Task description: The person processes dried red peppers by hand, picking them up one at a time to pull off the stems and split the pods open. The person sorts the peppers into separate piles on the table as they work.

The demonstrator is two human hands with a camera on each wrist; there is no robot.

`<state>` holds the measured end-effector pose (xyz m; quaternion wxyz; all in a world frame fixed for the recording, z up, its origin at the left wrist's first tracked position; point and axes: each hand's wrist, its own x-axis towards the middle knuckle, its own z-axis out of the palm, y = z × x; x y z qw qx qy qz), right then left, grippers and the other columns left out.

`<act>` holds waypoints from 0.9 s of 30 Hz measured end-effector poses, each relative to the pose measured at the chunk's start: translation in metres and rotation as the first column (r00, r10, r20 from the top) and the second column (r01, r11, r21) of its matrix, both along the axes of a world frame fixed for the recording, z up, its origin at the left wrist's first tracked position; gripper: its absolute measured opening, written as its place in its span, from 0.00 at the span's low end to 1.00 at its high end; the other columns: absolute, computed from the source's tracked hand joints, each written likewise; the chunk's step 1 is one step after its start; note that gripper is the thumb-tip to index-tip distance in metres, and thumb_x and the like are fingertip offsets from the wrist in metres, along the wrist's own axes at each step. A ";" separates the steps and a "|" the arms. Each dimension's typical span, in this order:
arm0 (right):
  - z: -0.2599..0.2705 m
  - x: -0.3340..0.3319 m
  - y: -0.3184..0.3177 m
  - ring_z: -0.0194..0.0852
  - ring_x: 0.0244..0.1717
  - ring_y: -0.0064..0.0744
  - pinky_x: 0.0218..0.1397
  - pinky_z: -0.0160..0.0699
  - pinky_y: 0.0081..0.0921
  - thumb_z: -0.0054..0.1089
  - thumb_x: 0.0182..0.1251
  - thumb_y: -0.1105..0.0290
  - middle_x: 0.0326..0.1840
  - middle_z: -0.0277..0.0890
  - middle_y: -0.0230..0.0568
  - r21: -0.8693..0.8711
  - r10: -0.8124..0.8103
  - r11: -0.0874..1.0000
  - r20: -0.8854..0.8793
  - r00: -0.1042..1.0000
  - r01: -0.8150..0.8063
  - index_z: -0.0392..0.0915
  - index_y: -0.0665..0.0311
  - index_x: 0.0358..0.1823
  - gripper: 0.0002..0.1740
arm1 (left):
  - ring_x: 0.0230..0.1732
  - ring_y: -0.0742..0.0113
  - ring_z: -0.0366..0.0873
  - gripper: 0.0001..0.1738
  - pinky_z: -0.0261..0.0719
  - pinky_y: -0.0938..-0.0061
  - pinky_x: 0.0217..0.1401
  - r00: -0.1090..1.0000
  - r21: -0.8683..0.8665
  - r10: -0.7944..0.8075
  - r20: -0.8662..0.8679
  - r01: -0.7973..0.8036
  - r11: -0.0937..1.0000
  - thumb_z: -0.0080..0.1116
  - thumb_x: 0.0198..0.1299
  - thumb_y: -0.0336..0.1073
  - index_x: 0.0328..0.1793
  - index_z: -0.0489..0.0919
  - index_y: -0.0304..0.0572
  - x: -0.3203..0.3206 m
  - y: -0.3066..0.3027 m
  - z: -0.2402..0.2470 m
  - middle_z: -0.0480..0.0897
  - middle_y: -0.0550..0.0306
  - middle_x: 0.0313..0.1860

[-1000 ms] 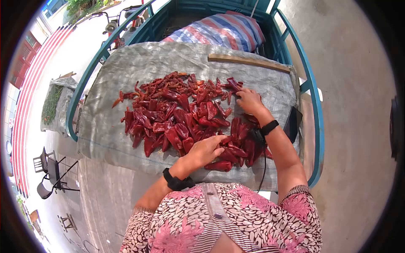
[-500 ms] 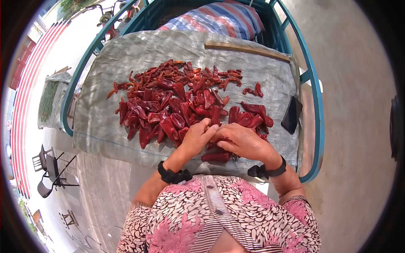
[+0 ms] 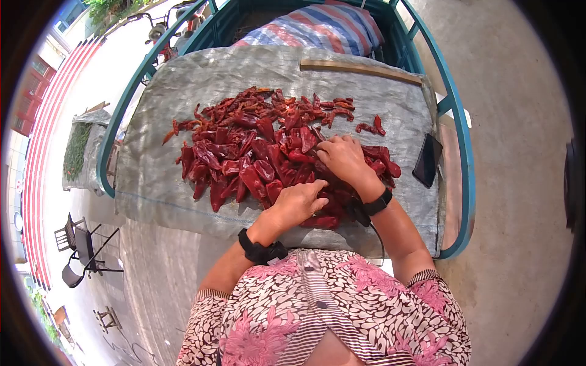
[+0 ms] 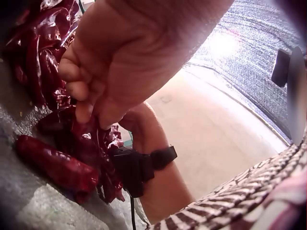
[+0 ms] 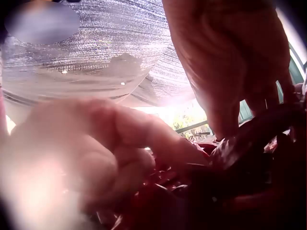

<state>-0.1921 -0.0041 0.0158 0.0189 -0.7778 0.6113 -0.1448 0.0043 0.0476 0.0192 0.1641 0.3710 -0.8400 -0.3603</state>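
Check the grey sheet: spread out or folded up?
Spread out: the sheet reaches broadly between the teal rails, wrinkled but open, with peppers and a phone lying on it.

Up top, the head camera looks forward and down over the red peppers [image 3: 259, 168], while the wrist cameras [image 3: 264, 252] peer close from beneath toward the fingers [image 4: 84, 112], all three catching the left hand [image 3: 296, 204]
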 end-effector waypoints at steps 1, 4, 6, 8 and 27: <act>-0.003 -0.001 -0.001 0.81 0.55 0.48 0.58 0.75 0.51 0.65 0.68 0.62 0.47 0.86 0.41 -0.015 -0.003 1.000 0.010 1.000 0.003 0.87 0.57 0.47 0.12 | 0.45 0.47 0.87 0.24 0.81 0.55 0.46 0.999 -0.014 0.005 -0.036 -0.006 1.000 0.62 0.70 0.43 0.69 0.77 0.42 0.001 0.001 -0.003 0.87 0.43 0.43; 0.005 -0.007 0.000 0.83 0.51 0.48 0.56 0.78 0.47 0.64 0.68 0.66 0.47 0.86 0.42 -0.064 0.003 0.998 0.103 0.995 0.004 0.86 0.60 0.48 0.10 | 0.39 0.52 0.86 0.26 0.81 0.59 0.44 0.979 -0.058 0.089 -0.185 -0.102 0.993 0.62 0.70 0.38 0.73 0.74 0.47 0.006 0.001 -0.007 0.86 0.46 0.39; 0.027 -0.012 0.010 0.84 0.48 0.44 0.55 0.80 0.40 0.63 0.70 0.70 0.47 0.86 0.41 -0.097 0.019 0.995 0.250 0.968 0.005 0.84 0.62 0.50 0.10 | 0.35 0.56 0.83 0.29 0.81 0.63 0.42 0.953 0.005 0.226 -0.202 -0.229 0.973 0.62 0.69 0.34 0.76 0.72 0.49 0.010 0.002 0.005 0.82 0.49 0.35; 0.065 -0.007 0.032 0.82 0.45 0.35 0.53 0.80 0.33 0.63 0.72 0.71 0.45 0.84 0.39 0.140 -0.002 0.987 0.528 0.849 -0.084 0.82 0.63 0.52 0.10 | 0.30 0.63 0.76 0.35 0.79 0.70 0.40 0.909 0.074 0.318 -0.268 -0.310 0.948 0.62 0.68 0.28 0.81 0.67 0.53 0.013 0.004 0.020 0.76 0.54 0.30; 0.002 0.023 -0.002 0.83 0.49 0.58 0.49 0.84 0.50 0.59 0.65 0.78 0.54 0.79 0.48 -0.105 0.197 0.979 0.256 0.947 -0.175 0.80 0.57 0.54 0.16 | 0.44 0.38 0.86 0.41 0.81 0.49 0.48 0.971 0.058 0.111 0.213 -0.126 0.990 0.56 0.71 0.61 0.74 0.69 0.32 0.012 0.004 0.012 0.87 0.37 0.38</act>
